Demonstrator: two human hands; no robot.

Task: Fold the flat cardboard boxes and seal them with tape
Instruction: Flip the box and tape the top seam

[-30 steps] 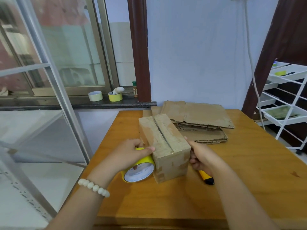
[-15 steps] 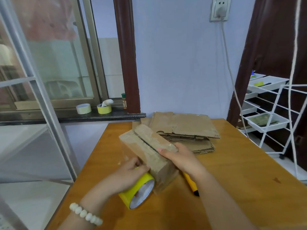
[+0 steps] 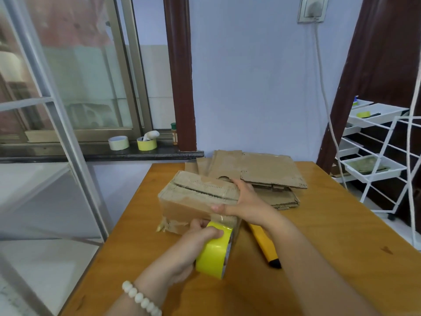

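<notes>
While left hand (image 3: 182,254) grips yellow tape roll (image 3: 214,252) at the near side of folded box (image 3: 193,201) on table (image 3: 319,236), right hand (image 3: 241,204) clamps box's right end; yellow cutter (image 3: 264,245) beside it, flat cardboard stack (image 3: 271,176) behind

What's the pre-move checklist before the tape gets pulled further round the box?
1. Tape roll gripped by left hand: ok.
2. Box steadied by right hand at its near end: ok.
3. Clear tape runs from roll up to the box end: ok, a glossy strip shows there.
4. Top seam covered by tape: cannot tell, dark slit still visible.
5. Tape smooth at the lower left corner: not ok, it looks crumpled.
6. Yellow cutter within reach on the table: ok, lying beside the right forearm.
</notes>
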